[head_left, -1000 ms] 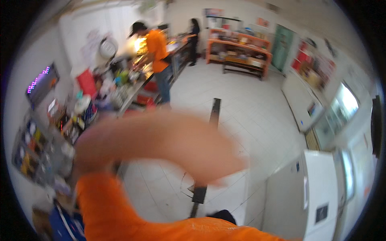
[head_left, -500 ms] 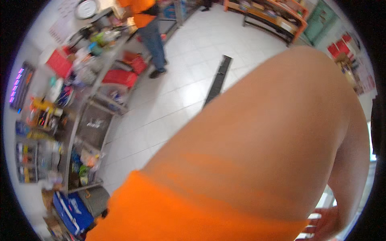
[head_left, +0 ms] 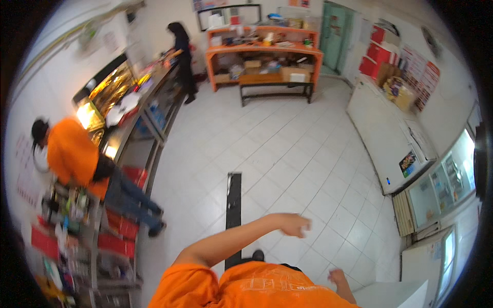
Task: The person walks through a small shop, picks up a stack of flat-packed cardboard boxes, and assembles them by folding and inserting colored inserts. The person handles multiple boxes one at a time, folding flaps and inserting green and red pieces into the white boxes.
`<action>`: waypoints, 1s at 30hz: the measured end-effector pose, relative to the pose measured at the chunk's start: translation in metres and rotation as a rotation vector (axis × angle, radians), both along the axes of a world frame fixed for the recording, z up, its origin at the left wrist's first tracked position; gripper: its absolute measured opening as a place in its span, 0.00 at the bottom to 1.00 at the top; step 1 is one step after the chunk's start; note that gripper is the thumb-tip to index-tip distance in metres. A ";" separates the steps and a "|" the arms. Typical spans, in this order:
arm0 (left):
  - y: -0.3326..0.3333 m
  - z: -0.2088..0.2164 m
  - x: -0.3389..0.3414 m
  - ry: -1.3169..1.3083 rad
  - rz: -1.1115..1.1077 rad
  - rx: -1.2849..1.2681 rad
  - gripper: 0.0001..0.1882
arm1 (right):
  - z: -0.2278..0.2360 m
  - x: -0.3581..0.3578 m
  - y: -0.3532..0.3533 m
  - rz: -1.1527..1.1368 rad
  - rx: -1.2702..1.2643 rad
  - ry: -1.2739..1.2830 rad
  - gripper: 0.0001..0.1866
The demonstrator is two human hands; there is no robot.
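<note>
Lowered away from the lens since half a second ago, the left hand is now held out at six o'clock over the white tiled floor — loosely open, blurred, empty — while the right hand, at five o'clock, cannot be judged.

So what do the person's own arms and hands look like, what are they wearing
Both arms are bare from the elbow down, with short orange sleeves of a T-shirt at the shoulders. The left hand and the right hand are bare too: no gloves show, and no watch, band or ring can be made out, though both hands are motion-blurred.
</note>
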State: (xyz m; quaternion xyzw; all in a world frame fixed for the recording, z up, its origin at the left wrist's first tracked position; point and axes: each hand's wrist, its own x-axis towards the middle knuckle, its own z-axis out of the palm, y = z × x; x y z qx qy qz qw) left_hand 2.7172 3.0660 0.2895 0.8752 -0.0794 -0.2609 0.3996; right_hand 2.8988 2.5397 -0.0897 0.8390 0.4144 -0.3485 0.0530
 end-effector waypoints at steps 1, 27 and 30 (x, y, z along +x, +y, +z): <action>0.049 -0.037 -0.001 -0.134 0.045 0.043 0.26 | 0.010 -0.003 -0.007 0.197 -0.128 -0.094 0.12; 0.635 -0.372 0.375 0.886 1.122 -0.212 0.17 | 0.080 0.746 0.850 -0.921 0.832 0.405 0.09; 0.733 -0.375 0.473 0.849 1.091 -0.213 0.16 | 0.060 0.829 0.903 -0.833 0.738 0.528 0.04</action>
